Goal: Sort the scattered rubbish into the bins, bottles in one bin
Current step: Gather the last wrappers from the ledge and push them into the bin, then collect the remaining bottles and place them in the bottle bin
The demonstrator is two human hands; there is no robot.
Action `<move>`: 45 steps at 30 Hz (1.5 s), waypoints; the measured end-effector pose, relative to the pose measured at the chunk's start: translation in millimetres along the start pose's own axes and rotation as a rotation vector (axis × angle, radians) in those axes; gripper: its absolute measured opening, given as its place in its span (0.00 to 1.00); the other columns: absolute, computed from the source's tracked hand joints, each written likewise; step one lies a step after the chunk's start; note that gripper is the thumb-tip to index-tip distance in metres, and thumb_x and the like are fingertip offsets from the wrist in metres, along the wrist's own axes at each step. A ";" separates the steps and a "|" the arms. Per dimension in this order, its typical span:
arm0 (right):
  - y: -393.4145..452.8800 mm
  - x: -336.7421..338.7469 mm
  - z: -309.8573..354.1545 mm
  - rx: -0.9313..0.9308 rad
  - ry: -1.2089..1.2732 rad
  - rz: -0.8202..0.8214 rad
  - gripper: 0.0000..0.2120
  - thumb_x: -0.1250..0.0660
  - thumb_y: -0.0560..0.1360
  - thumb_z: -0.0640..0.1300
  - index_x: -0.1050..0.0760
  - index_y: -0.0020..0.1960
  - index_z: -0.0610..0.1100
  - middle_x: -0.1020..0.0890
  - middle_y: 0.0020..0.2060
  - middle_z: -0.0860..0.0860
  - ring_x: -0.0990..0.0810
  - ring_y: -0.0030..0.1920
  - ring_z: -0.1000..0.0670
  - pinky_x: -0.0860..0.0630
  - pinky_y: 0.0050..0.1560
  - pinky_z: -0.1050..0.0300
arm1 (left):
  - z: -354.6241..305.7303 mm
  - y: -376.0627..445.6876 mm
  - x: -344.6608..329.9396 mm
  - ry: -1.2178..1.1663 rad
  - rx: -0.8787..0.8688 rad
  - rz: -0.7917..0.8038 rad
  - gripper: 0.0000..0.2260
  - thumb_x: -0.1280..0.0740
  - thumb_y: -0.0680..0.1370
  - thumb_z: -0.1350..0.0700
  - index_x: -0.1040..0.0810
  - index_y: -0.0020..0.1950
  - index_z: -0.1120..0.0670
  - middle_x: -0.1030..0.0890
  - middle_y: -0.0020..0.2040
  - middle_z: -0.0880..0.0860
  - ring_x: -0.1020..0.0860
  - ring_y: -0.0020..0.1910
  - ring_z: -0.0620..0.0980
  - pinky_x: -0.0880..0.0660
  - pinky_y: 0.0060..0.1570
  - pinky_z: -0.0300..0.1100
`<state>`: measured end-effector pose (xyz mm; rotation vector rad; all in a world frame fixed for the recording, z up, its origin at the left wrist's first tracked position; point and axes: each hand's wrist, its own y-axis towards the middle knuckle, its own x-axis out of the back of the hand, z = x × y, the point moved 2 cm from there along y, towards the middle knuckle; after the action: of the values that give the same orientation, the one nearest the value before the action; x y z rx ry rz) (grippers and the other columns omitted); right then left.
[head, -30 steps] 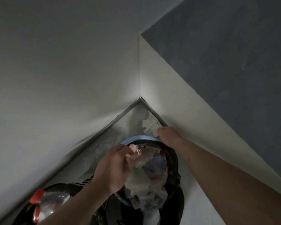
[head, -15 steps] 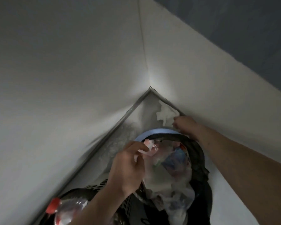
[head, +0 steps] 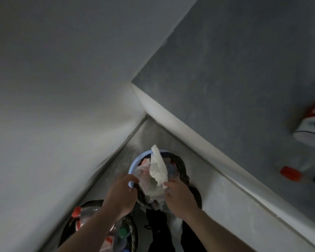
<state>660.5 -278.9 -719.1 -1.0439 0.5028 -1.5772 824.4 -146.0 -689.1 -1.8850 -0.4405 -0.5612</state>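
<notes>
A crumpled white tissue (head: 157, 168) is being held over the blue-rimmed bin (head: 135, 164) in the corner of the floor, pinched at its lower end by the fingers of the right hand (head: 178, 195). The tissue is standing up above the heaped rubbish, not yet let go. The near rim of that bin is being gripped by the left hand (head: 120, 195), with its fingers curled over the blue edge, apparently to steady it.

The bin is already being filled close to its top with plastic wrappers and paper, held in a black liner (head: 182, 166). Just beside it, nearer the camera, a second bin (head: 71, 220) is being used for bottles; a red-capped bottle (head: 78, 213) and a green cap are showing in it.

The main risk is judged to be the fullness of the blue-rimmed bin: a light tissue dropped onto the heap could slide off and fall to the floor, or into the bottle bin alongside. Pressing it down could push other wrappers over the rim. The liner is sagging unevenly and could be dragged inward by the left hand.

On the grey table (head: 244, 88) to the right, a red cap (head: 290, 173) and a red-and-white container (head: 313, 122) are still waiting to be sorted.
</notes>
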 end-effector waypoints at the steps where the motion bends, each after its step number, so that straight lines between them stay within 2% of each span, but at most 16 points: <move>1: -7.5 0.8 3.5 -0.038 0.003 0.044 0.17 0.40 0.77 0.48 0.21 0.62 0.50 0.24 0.61 0.53 0.22 0.60 0.49 0.25 0.61 0.55 | -1.5 -6.5 3.6 0.027 -0.002 0.016 0.13 0.40 0.79 0.60 0.22 0.53 0.42 0.24 0.56 0.45 0.21 0.44 0.42 0.23 0.41 0.39; 3: -22.9 9.6 14.5 -0.037 0.052 0.055 0.15 0.43 0.72 0.51 0.21 0.53 0.59 0.22 0.53 0.54 0.21 0.52 0.51 0.22 0.56 0.48 | -7.1 -21.2 12.9 0.074 -0.018 0.031 0.13 0.40 0.80 0.59 0.21 0.55 0.44 0.24 0.58 0.47 0.23 0.45 0.42 0.26 0.41 0.36; 4: -32.5 16.6 21.7 -0.032 0.066 0.042 0.15 0.42 0.72 0.51 0.20 0.51 0.61 0.23 0.53 0.53 0.22 0.51 0.51 0.22 0.56 0.49 | -11.5 -29.7 19.0 0.101 -0.031 0.040 0.13 0.40 0.80 0.60 0.21 0.57 0.45 0.24 0.59 0.48 0.23 0.44 0.41 0.28 0.39 0.34; 6: -57.9 35.4 37.0 -0.036 -0.006 0.027 0.19 0.41 0.75 0.51 0.21 0.62 0.53 0.27 0.65 0.49 0.25 0.62 0.47 0.28 0.61 0.54 | -21.0 -49.6 33.2 0.144 -0.059 0.075 0.13 0.39 0.80 0.60 0.20 0.59 0.47 0.25 0.60 0.49 0.23 0.46 0.41 0.28 0.40 0.33; 7: -72.6 47.9 43.9 -0.020 -0.074 -0.006 0.21 0.40 0.77 0.50 0.24 0.68 0.50 0.31 0.70 0.48 0.27 0.66 0.45 0.30 0.64 0.54 | -27.4 -61.5 41.6 0.164 -0.081 0.085 0.13 0.39 0.80 0.58 0.20 0.60 0.47 0.25 0.62 0.49 0.22 0.50 0.43 0.26 0.45 0.35; 10: -127.5 85.1 58.6 -0.005 -0.185 -0.031 0.27 0.38 0.78 0.44 0.35 0.76 0.54 0.40 0.77 0.48 0.33 0.72 0.41 0.32 0.70 0.50 | -49.6 -106.4 71.2 0.245 -0.141 0.119 0.17 0.41 0.78 0.50 0.23 0.65 0.46 0.27 0.68 0.47 0.27 0.67 0.50 0.27 0.64 0.46; 13: -195.8 124.7 66.0 -0.028 -0.284 -0.035 0.29 0.38 0.78 0.44 0.40 0.78 0.53 0.46 0.80 0.50 0.38 0.75 0.42 0.32 0.70 0.49 | -79.7 -161.0 103.7 0.352 -0.180 0.150 0.25 0.43 0.75 0.46 0.32 0.73 0.45 0.34 0.76 0.49 0.35 0.74 0.54 0.31 0.69 0.51; 17: -294.8 169.9 70.8 -0.076 -0.301 -0.145 0.29 0.37 0.77 0.45 0.39 0.77 0.53 0.47 0.80 0.50 0.39 0.75 0.42 0.30 0.69 0.47 | -117.6 -237.9 136.8 0.373 -0.267 0.098 0.28 0.38 0.75 0.46 0.37 0.76 0.44 0.40 0.79 0.52 0.37 0.75 0.56 0.32 0.70 0.51; 20: -359.5 190.0 63.8 -0.136 -0.260 -0.215 0.31 0.37 0.78 0.47 0.41 0.79 0.52 0.47 0.80 0.50 0.39 0.76 0.44 0.32 0.71 0.49 | -146.5 -296.9 148.7 0.319 -0.304 0.063 0.28 0.36 0.76 0.50 0.36 0.77 0.43 0.40 0.79 0.49 0.37 0.75 0.55 0.36 0.71 0.48; 23: -410.6 204.5 48.8 -0.208 -0.189 -0.290 0.32 0.36 0.78 0.47 0.41 0.79 0.51 0.46 0.80 0.50 0.39 0.76 0.44 0.34 0.72 0.50 | -169.0 -341.8 147.0 0.283 -0.373 0.057 0.29 0.36 0.74 0.46 0.32 0.75 0.47 0.39 0.79 0.51 0.37 0.75 0.56 0.37 0.72 0.48; 27: -459.7 223.0 19.1 -0.276 -0.101 -0.356 0.32 0.34 0.77 0.48 0.41 0.79 0.52 0.46 0.80 0.50 0.37 0.76 0.43 0.32 0.71 0.47 | -205.3 -382.6 133.8 0.325 -0.451 0.056 0.30 0.40 0.71 0.44 0.28 0.73 0.49 0.36 0.77 0.53 0.37 0.75 0.58 0.38 0.74 0.49; 31: -490.6 247.4 -19.3 -0.276 -0.065 -0.366 0.32 0.35 0.78 0.48 0.42 0.80 0.50 0.46 0.80 0.48 0.37 0.76 0.41 0.33 0.72 0.47 | -245.6 -390.4 106.4 0.376 -0.495 0.012 0.25 0.38 0.71 0.39 0.23 0.65 0.46 0.30 0.71 0.46 0.30 0.72 0.55 0.33 0.69 0.50; 34: -506.4 269.5 -51.5 -0.261 -0.080 -0.353 0.33 0.36 0.79 0.48 0.44 0.81 0.49 0.48 0.80 0.49 0.39 0.76 0.42 0.34 0.73 0.49 | -285.7 -405.9 78.3 0.360 -0.453 -0.003 0.26 0.38 0.72 0.42 0.27 0.70 0.44 0.34 0.75 0.47 0.32 0.74 0.55 0.31 0.69 0.52; 37: -517.6 297.2 -92.4 -0.207 -0.126 -0.334 0.33 0.37 0.80 0.47 0.46 0.81 0.49 0.49 0.81 0.49 0.40 0.76 0.42 0.35 0.73 0.50 | -335.5 -430.7 41.1 0.366 -0.431 -0.026 0.25 0.35 0.75 0.48 0.29 0.73 0.45 0.37 0.78 0.50 0.32 0.73 0.55 0.33 0.71 0.50; 45: -563.7 366.6 -187.6 -0.156 -0.262 -0.288 0.32 0.38 0.77 0.47 0.43 0.79 0.46 0.49 0.80 0.45 0.39 0.75 0.38 0.34 0.72 0.49 | -408.0 -486.6 -64.2 0.426 -0.360 0.044 0.26 0.34 0.77 0.46 0.31 0.75 0.45 0.40 0.79 0.51 0.37 0.76 0.55 0.36 0.74 0.51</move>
<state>195.9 -499.8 -247.3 -1.4714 0.3083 -1.6363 435.8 -352.6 -226.9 -2.0324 -0.0159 -1.0398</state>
